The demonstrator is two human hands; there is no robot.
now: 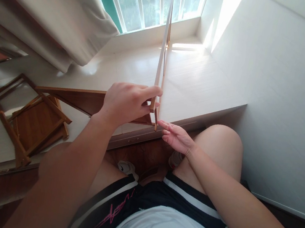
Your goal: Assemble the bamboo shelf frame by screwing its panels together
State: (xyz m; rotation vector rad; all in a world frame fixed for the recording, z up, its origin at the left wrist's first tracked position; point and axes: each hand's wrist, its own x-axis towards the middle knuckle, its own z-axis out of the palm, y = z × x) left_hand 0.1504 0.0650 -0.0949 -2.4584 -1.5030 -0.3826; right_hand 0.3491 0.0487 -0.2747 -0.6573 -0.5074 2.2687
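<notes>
My left hand (127, 101) is closed around the near end of a narrow wooden frame (160, 59), seen almost edge-on, which runs away from me toward the window. A brown wooden panel (92, 101) stretches left behind my left wrist and meets the frame near its low corner. Together they look like a folding wooden table, though I cannot tell for sure. My right hand (176, 136) is palm up with fingers stretched out. Its fingertips reach that low corner and seem to touch it; the hand holds nothing.
A folded wooden chair (38, 123) lies on the pale ledge (201, 81) at the left. A beige curtain (56, 10) hangs above it, beside a barred window (149, 2). The pale wall (283, 92) bounds the right side. My knees are close to the ledge's drawer fronts (133, 140).
</notes>
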